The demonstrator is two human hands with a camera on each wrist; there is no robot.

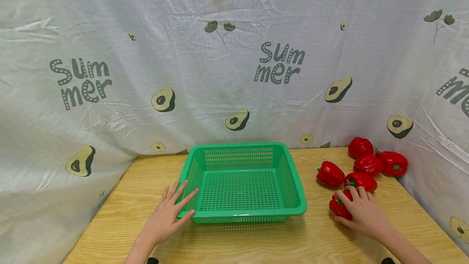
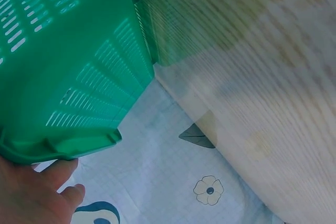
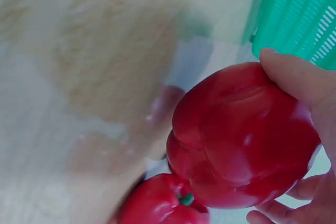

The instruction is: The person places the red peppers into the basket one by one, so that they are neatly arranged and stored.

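A green plastic basket (image 1: 239,214) with slotted walls stands on the wooden table. My left hand (image 1: 166,215) rests on its near left corner with fingers spread over the rim; the left wrist view shows the fingertips (image 2: 60,174) at the rim's edge. On the right, my right hand (image 1: 362,215) grips a red bell pepper (image 1: 338,206), thumb on one side and fingers on the other. In the right wrist view this red bell pepper (image 3: 244,140) fills the grasp. Another red bell pepper (image 3: 163,203) with a green stem lies close beside it.
Several more red bell peppers (image 1: 368,165) lie grouped at the table's back right, one of them (image 1: 330,174) nearer the basket. A pale cloth (image 1: 205,93) printed with avocados hangs behind and along the sides of the wooden table (image 1: 121,207).
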